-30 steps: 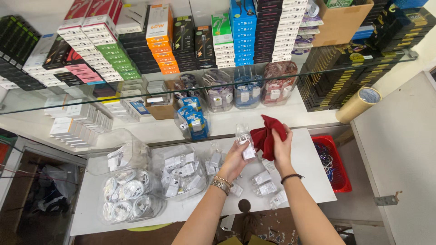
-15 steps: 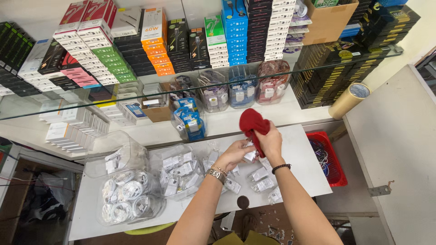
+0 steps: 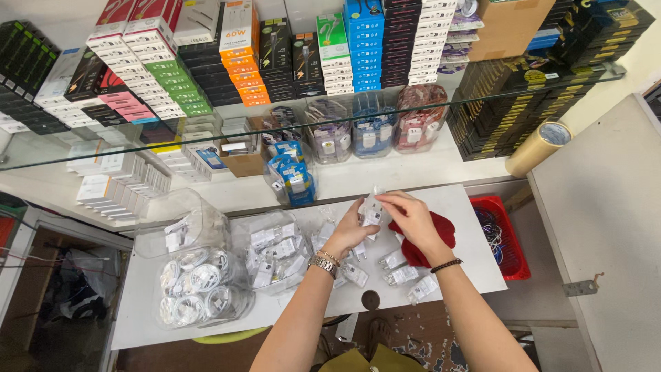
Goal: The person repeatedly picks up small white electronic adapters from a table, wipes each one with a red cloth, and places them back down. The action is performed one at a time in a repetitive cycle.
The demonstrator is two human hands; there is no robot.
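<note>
One item held: a small clear-bagged white charger packet (image 3: 372,212) is pinched between both hands, above the middle of the white counter (image 3: 475,207).
Left hand (image 3: 352,231): fingers closed on the packet's lower left side; a metal watch (image 3: 322,264) is worn on the wrist.
Right hand (image 3: 412,215): fingers closed on the packet's top right edge; a dark bracelet (image 3: 446,265) is worn on the wrist.
Red cloth (image 3: 441,231): laid on the counter under the right hand and wrist, partly hidden by them.
Loose packets (image 3: 403,275): several more bagged white items are scattered on the counter just below the hands, near the front edge.
Clear tubs: one tub of bagged packets (image 3: 275,251) is set left of the hands; a bigger tub of coiled white cables (image 3: 193,282) is set further left.
Red basket (image 3: 506,238): placed at the counter's right end, with cables inside.
Tape roll (image 3: 540,146): a brown roll is seen up right, beside the stacked dark boxes.
Glass shelf (image 3: 82,148): stacked coloured boxes are carried on it, behind the counter.
</note>
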